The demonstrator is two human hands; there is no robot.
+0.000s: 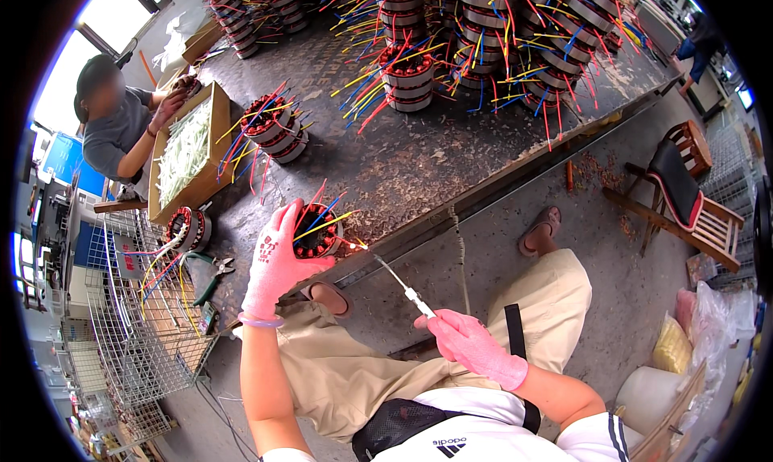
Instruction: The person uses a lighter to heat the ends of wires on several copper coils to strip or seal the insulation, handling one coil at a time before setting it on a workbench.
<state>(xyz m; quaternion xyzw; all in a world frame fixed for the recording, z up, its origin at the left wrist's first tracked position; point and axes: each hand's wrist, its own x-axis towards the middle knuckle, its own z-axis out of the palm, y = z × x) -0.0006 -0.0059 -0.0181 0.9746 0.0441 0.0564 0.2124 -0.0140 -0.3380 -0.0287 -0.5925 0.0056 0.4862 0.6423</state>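
My left hand [276, 256], in a pink glove, grips a motor stator [320, 235] at the table's near edge, thumb along its front and fingers over its far side. Red, blue and yellow wires stick up from its dark red windings. Gloved in pink too, my right hand [475, 345] is closed around a slim tool with a white handle [419, 302]. Its thin, pale shaft slants up to the stator's right rim, beside a short yellow wire; what the tip touches is too small to tell. Left of my left hand lie green-handled cutters [214, 280] and another stator [190, 229] on its side.
Stacked stators [409, 79] with splayed wires crowd the table's far side; a short stack [275, 129] is nearer. A box of pale strips [183, 152] stands left, by a seated person [117, 124] handling a stator. A wire rack [145, 325] and a wooden chair [684, 192] flank me.
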